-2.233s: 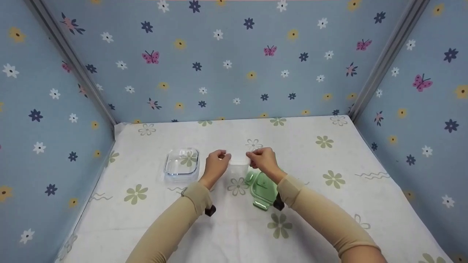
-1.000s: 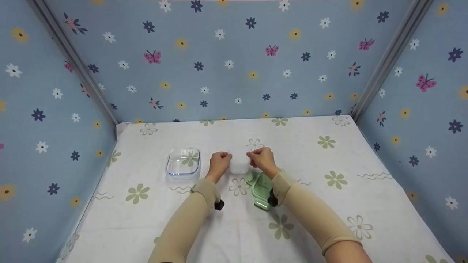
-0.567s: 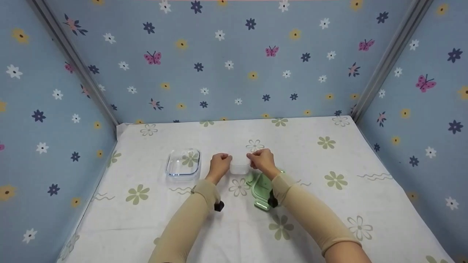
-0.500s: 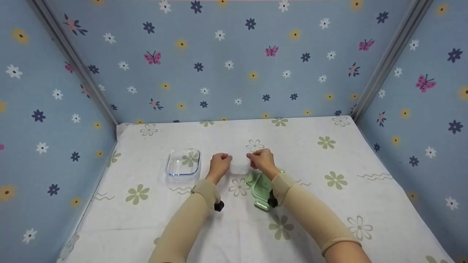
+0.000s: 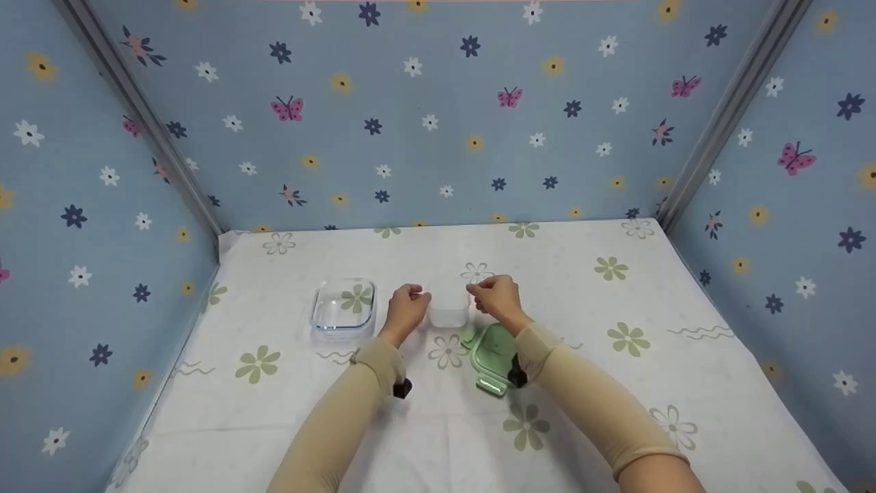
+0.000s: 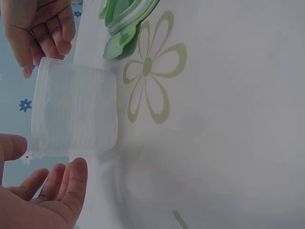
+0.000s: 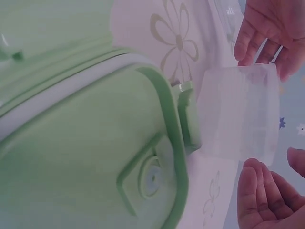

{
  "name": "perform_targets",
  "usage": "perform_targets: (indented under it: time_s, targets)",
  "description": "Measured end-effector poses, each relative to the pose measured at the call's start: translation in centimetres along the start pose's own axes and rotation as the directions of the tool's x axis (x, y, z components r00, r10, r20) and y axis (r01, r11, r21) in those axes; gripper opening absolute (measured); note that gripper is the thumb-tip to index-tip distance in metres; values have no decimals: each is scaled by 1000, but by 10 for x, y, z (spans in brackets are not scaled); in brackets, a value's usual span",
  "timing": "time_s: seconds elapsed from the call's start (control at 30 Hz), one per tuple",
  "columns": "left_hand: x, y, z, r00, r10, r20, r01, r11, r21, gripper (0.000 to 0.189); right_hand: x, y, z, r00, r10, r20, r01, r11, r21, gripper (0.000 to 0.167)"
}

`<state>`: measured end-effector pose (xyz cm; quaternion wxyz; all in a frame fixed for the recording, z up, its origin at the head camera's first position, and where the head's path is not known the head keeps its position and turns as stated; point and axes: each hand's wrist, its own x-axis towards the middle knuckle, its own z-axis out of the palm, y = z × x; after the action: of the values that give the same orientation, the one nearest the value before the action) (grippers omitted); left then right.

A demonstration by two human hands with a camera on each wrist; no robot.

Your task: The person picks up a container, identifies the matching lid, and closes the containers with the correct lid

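1. Background: blue panels printed with flowers and butterflies, grey posts at the corners. Table wears a white cloth with green flower print; a few shallow creases, smooth otherwise.
2. Thing in play: translucent plastic tub, upright mid-table, between the two hands. Roughly square with rounded corners, walls narrowing toward the base, thicker band round the top. Lid or plain rim? Can't tell.
3. Left hand: at the tub's left side, thumb spread from fingers, no pinch. Right hand: same pose at the right side. Fingertips touch the wall or sit just beside it; contact unclear.
4. Handling, my read: light, thin-walled, gives if squeezed mid-wall, smooth enough to slip. Not fragile. Best hold: opposite sides just under the top band, where it should be stiffest. Light pinch is plenty.
5. Right and nearer: green lid, rigid glossy plastic, rounded corners, side clips, raised vent panel, pale seal strip along the edge. Clips make the obvious handle.
6. Left: clear glass-like container, squarish, thick bluish rim. Likely the heaviest and most breakable; take it two-sided under the rim.
7. Sleeves: tan, soft knit look.
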<state>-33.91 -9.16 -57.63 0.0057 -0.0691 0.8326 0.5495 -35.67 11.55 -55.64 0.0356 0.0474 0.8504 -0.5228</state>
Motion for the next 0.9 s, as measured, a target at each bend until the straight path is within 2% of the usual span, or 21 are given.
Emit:
perform_targets:
  time_s: [0.17, 0.37, 0.6, 0.7, 0.9]
  targets:
    - [-5, 1, -9, 1000, 17, 19, -17, 999, 30, 45, -6, -8, -5, 1000, -29, 2, 29, 1000, 10, 20]
    - [-13, 6, -22, 999, 48, 12, -48, 997, 59, 44, -17, -17, -7, 996, -84, 16, 84, 996, 30, 18]
    - [-24, 7, -38, 996, 79, 38, -80, 997, 10, 39, -29, -25, -4, 993, -103, 54, 100, 994, 52, 18]
    - [-31, 8, -42, 993, 100, 59, -101, 995, 12, 38, -34, -29, -2, 990, -120, 68, 115, 991, 69, 14]
    - [-41, 10, -49, 987, 147, 62, -149, 988, 33, 33, -42, -32, 4, 984, -148, 99, 137, 985, 110, 13]
